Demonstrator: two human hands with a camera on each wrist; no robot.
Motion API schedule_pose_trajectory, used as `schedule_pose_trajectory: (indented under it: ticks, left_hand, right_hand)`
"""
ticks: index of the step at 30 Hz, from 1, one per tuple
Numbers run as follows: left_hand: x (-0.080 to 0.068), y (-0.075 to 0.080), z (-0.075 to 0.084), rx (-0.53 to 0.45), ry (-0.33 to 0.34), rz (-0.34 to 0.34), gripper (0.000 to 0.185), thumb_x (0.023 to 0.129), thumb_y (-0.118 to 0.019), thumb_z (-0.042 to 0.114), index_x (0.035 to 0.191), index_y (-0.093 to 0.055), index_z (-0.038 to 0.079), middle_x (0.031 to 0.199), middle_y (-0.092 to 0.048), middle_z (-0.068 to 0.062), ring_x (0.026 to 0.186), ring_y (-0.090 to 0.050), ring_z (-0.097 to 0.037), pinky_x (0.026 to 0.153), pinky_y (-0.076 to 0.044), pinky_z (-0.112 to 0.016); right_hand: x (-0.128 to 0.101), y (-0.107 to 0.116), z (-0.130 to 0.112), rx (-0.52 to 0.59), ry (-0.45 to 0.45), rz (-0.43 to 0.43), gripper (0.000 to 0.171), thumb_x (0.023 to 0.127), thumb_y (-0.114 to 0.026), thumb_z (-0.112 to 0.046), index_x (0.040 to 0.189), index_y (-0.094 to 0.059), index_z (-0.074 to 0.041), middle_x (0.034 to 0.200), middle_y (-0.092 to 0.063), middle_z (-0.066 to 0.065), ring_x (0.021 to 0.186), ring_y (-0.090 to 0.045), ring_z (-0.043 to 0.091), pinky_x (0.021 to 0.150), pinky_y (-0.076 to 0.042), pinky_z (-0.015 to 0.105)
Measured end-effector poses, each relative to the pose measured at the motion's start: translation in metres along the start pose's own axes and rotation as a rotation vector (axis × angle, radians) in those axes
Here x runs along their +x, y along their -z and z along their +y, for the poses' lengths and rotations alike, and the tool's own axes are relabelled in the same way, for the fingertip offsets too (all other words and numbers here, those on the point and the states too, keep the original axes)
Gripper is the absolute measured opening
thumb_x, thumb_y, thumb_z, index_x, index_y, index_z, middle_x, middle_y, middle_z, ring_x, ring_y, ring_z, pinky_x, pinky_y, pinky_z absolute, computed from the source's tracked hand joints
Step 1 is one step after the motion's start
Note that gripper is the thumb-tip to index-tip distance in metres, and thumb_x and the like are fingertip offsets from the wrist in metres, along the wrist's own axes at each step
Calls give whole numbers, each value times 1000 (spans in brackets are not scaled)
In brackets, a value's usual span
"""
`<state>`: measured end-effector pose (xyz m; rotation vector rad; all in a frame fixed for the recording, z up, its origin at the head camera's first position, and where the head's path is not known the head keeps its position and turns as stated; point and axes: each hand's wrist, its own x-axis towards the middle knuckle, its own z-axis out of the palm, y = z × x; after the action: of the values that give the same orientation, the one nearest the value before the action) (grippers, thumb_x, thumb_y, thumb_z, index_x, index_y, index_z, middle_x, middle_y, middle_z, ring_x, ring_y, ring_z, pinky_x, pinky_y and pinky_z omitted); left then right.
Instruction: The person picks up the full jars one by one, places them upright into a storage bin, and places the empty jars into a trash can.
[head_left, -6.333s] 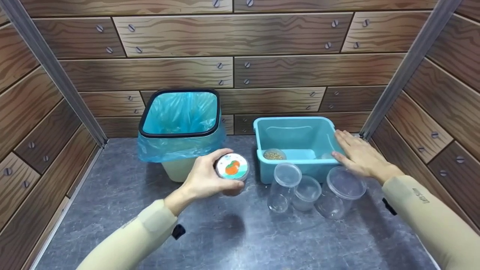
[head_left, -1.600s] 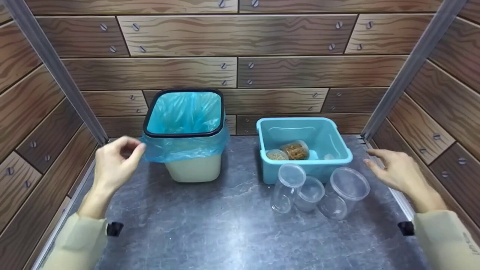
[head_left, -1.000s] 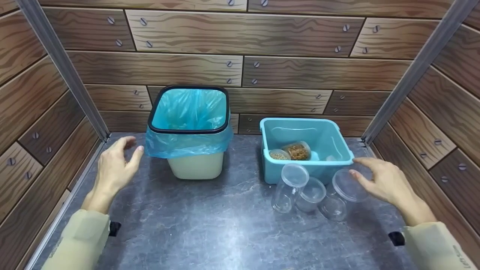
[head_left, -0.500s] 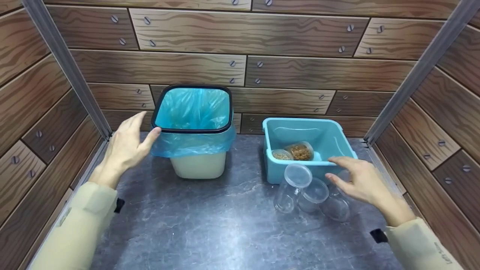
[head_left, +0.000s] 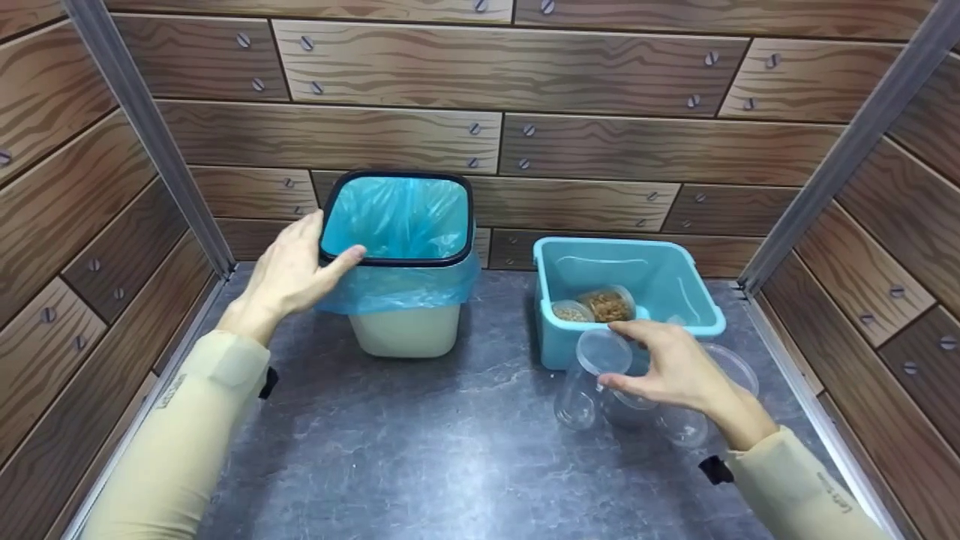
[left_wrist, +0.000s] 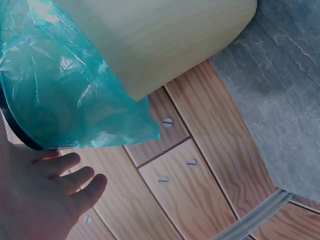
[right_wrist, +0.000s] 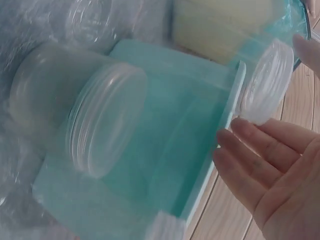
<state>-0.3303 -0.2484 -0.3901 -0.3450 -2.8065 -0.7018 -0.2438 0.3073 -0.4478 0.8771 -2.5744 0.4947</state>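
On the grey table (head_left: 420, 450), the clear jar (head_left: 585, 375) stands upright, mouth up.

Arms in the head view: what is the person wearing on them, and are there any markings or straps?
Both hands, left hand and right hand, are bare. Long, close-fitting beige sleeves reach the wrists, with small dark lettering on each forearm. A black piece sits under each wrist.

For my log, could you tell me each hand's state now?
Left hand: open, touching the bin rim.
Right hand: open, over the clear jars.
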Motion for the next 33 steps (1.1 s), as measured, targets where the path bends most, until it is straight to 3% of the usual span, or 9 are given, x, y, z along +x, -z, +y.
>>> schedule_pose_trajectory:
  ticks: [5, 11, 17, 22, 26, 33]
  left_hand:
    - [2, 0, 1, 7, 40, -56, 118, 105, -47, 84, 179, -12, -1, 186, -22, -28, 173, -25, -51, 140, -25, -67]
    - [4, -2, 1, 31, 39, -59, 121, 104, -45, 87, 179, -10, -2, 187, -19, -28, 174, -21, -50, 142, -22, -66]
    - [8, -4, 1, 91, 35, -51, 127, 102, -42, 92, 178, -12, -5, 187, -15, -30, 177, -8, -50, 143, -13, -68]
    - [6, 0, 1, 136, 34, -68, 128, 101, -37, 94, 178, -10, -4, 188, -10, -29, 178, 3, -47, 143, -2, -68]
    - [6, 4, 2, 169, 28, -77, 126, 103, -38, 92, 178, -10, -5, 188, -9, -30, 178, 4, -48, 143, 1, -68]
    - [8, 8, 6, 217, 7, -113, 125, 103, -34, 92, 177, -11, -7, 188, -9, -30, 177, 3, -49, 144, 0, -66]
  right_hand:
    - [4, -7, -4, -8, -52, -50, 84, 76, -100, -47, 137, -75, 4, 120, -84, 17, 97, -80, 29, 84, -65, 50]
    - [6, -10, -6, 24, -115, -85, 83, 77, -102, -41, 140, -73, 4, 124, -83, 18, 101, -80, 32, 88, -65, 53]
    - [10, -5, -11, 97, -198, -111, 79, 77, -103, -41, 139, -74, -3, 120, -83, 11, 100, -76, 23, 88, -63, 44]
    - [24, 10, -20, 227, -208, -111, 74, 76, -104, -36, 137, -74, -6, 116, -83, 7, 98, -75, 18, 85, -63, 32]
    - [44, 28, -29, 329, -192, -114, 71, 78, -103, -27, 138, -73, -6, 116, -82, 9, 96, -75, 17, 83, -65, 26]
    - [86, 63, -47, 382, -141, -60, 70, 79, -103, -19, 140, -72, -6, 118, -81, 9, 97, -71, 11, 84, -59, 18]
